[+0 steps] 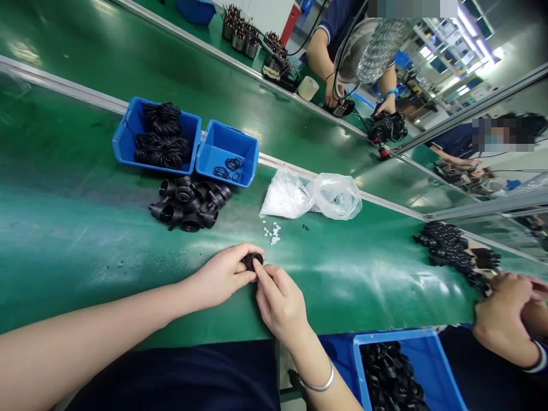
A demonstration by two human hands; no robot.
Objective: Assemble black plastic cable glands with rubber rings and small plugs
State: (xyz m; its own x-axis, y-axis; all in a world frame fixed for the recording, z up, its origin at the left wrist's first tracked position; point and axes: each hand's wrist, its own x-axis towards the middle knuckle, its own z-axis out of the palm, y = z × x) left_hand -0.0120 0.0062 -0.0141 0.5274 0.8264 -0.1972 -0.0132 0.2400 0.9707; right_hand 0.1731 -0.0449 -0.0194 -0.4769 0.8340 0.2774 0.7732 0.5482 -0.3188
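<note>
Between the thumb and fingers of my left hand is a short black plastic pipe fitting, its round opening turned up toward me. My right hand is closed, with the index fingertip at the rim or just inside that opening; anything pinched there is hidden. Beyond the hands lie small white plastic pieces and a few tiny black pieces. A pile of similar black fittings sits on the green table to the left.
One blue bin holds bundles of black rings; another blue bin holds several loose ones. A clear bag contains white pieces. Black parts fill a blue crate below the table edge. A co-worker's hands are at right.
</note>
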